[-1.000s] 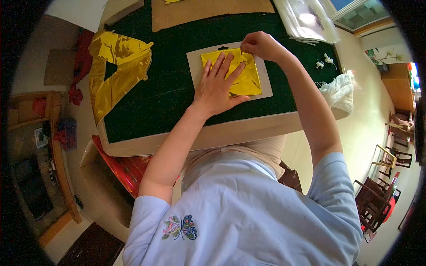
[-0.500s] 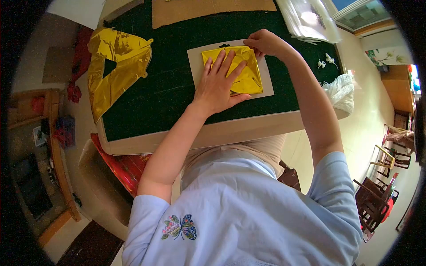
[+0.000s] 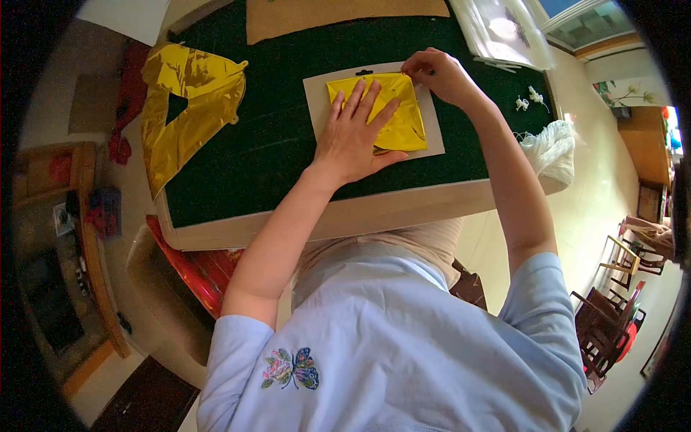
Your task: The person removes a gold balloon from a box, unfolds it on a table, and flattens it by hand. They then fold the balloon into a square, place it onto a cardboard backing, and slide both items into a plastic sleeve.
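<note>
A folded gold foil balloon [image 3: 407, 119] lies on a pale card [image 3: 320, 108] that has a dark hanging slot at its top edge. My left hand [image 3: 350, 140] rests flat on the foil with its fingers spread. At the foil's upper right corner, my right hand [image 3: 439, 75] has thumb and fingertips pinched together on the edge. Its fingertips partly hide that corner. Off to the left, a larger unfolded gold foil balloon [image 3: 209, 83] with small tabs and an opening in it hangs partly past the table's edge.
The table [image 3: 266, 158] has a dark green top and a pale rim. Brown cardboard [image 3: 345, 18] lies at the back, and clear plastic bags [image 3: 500, 29] at the back right. White string [image 3: 551, 151] sits at the right edge, near small white knotted bits [image 3: 529, 99].
My right hand has shifted slightly, its fingers now curled more at the foil's upper right corner, which looks pulled straighter. The left hand stays in place.
</note>
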The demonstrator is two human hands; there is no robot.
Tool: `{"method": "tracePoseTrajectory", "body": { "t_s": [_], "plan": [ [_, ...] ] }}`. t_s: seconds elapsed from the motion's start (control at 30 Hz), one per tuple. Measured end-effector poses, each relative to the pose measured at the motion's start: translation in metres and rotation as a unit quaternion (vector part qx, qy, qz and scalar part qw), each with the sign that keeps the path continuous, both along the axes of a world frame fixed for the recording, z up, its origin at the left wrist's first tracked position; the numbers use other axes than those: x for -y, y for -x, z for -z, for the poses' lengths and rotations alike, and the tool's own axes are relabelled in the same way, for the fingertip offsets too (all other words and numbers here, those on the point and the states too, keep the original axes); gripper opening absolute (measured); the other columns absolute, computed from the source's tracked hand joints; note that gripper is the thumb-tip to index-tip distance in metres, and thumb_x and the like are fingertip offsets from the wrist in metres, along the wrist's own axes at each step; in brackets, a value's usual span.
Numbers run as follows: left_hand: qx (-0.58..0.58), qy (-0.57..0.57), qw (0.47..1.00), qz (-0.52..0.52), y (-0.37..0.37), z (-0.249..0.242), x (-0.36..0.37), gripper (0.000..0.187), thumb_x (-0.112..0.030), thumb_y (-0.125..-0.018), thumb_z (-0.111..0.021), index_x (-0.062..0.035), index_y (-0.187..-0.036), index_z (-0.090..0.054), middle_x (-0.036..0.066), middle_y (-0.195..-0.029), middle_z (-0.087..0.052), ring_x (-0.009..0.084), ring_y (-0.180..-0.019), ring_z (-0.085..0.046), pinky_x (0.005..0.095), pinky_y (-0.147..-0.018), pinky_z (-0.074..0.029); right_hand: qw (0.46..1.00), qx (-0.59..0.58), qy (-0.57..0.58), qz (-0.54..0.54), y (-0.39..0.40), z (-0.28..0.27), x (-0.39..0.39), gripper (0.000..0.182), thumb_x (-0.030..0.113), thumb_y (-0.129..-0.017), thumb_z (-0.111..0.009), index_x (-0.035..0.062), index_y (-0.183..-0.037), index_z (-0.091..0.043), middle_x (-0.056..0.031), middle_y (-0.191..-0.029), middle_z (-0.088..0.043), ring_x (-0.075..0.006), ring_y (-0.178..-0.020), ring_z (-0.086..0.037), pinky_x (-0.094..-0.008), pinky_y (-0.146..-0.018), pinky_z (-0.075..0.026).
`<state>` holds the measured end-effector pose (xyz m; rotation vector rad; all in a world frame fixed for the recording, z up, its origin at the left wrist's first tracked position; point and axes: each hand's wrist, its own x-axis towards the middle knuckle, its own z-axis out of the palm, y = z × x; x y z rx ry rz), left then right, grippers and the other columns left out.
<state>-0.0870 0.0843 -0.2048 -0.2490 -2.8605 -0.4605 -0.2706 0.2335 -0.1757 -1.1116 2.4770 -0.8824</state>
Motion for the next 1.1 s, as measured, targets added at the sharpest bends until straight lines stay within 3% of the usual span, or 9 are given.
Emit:
{"method": "tracePoseTrajectory", "body": {
  "t_s": [0.47,0.67,0.77,0.97,1.1],
  "plan": [
    [0.008,0.02,1.0,0.001,0.001,-0.003,0.0,0.083,-0.065,-0.077,-0.06,-0.0214,-0.144,-0.038,0.017,-0.151,-0.027,0.0364,-0.14,-0.023,0.0533,-0.113,-0.018,0.996,-0.033,0.081,-0.022,-0.003,0.009,-0.003,0.014,0.002,-0.083,-0.064,0.0032,-0.097,-0.063,-0.0078,-0.09,-0.06,-0.0181,-0.079,-0.061,-0.0288,-0.073,-0.052],
    [0.02,0.013,1.0,-0.002,0.002,-0.003,-0.001,0.084,-0.066,-0.077,-0.059,-0.0203,-0.144,-0.036,0.017,-0.152,-0.025,0.0349,-0.142,-0.019,0.0533,-0.114,-0.015,0.998,-0.049,0.032,-0.014,-0.002,0.011,-0.003,0.014,0.006,-0.085,-0.063,0.0017,-0.098,-0.065,-0.0107,-0.091,-0.063,-0.0208,-0.081,-0.063,-0.0315,-0.076,-0.053],
    [0.034,0.032,0.999,-0.002,0.002,-0.007,-0.002,0.085,-0.066,-0.077,-0.06,-0.0201,-0.145,-0.035,0.017,-0.152,-0.024,0.035,-0.142,-0.019,0.0534,-0.114,-0.015,0.998,-0.011,-0.053,-0.01,0.0,0.003,0.0,0.014,0.007,-0.086,-0.062,0.0006,-0.098,-0.065,-0.0113,-0.091,-0.065,-0.0216,-0.084,-0.064,-0.0321,-0.08,-0.053],
    [0.024,0.038,0.999,0.0,0.002,-0.006,-0.002,0.085,-0.065,-0.078,-0.059,-0.0209,-0.145,-0.033,0.017,-0.151,-0.025,0.0371,-0.141,-0.021,0.0558,-0.112,-0.018,0.987,0.106,-0.11,0.051,0.0,-0.018,0.012,0.012,0.007,-0.09,-0.057,-0.0006,-0.097,-0.064,-0.011,-0.096,-0.066,-0.0216,-0.09,-0.064,-0.0309,-0.086,-0.052],
    [0.022,0.041,0.999,0.002,0.001,-0.006,-0.002,0.084,-0.065,-0.078,-0.059,-0.0219,-0.145,-0.034,0.018,-0.151,-0.026,0.0375,-0.141,-0.021,0.0567,-0.111,-0.019,0.996,0.083,-0.004,0.022,0.0,-0.009,0.009,0.01,0.004,-0.088,-0.059,0.0009,-0.095,-0.064,-0.0103,-0.098,-0.064,-0.0209,-0.089,-0.064,-0.031,-0.083,-0.053]
  ]
}}
